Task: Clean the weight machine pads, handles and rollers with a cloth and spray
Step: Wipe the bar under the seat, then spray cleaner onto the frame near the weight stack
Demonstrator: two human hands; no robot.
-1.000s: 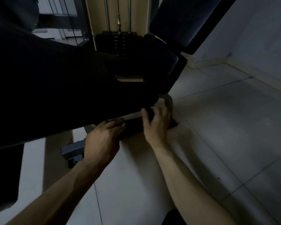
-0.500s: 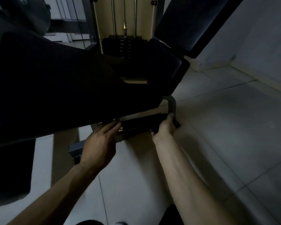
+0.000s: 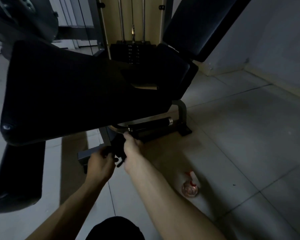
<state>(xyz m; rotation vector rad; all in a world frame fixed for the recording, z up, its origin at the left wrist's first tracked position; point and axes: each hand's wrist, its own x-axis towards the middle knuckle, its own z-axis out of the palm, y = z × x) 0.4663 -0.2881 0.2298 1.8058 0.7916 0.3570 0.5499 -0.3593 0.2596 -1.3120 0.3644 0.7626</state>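
Note:
A dark cloth (image 3: 117,149) hangs between my two hands, just below the black seat pad (image 3: 76,90) of the weight machine. My left hand (image 3: 100,163) grips its lower left part with curled fingers. My right hand (image 3: 132,149) pinches its upper right part. A black handle grip (image 3: 151,125) with metal ends lies bare on its curved bar, a little above and right of my right hand. A clear spray bottle (image 3: 190,187) with a red trigger lies on the floor tiles to the right of my right forearm.
The weight stack (image 3: 132,52) and its guide rods stand behind the seat. An angled back pad (image 3: 203,26) rises at the upper right. A long dark pad (image 3: 19,174) hangs at the left. The grey frame foot (image 3: 184,125) rests on the tiled floor (image 3: 249,135).
Both hands have come off the handle grip and drawn back toward me with the cloth between them. The view has pulled back, and the spray bottle now shows on the floor.

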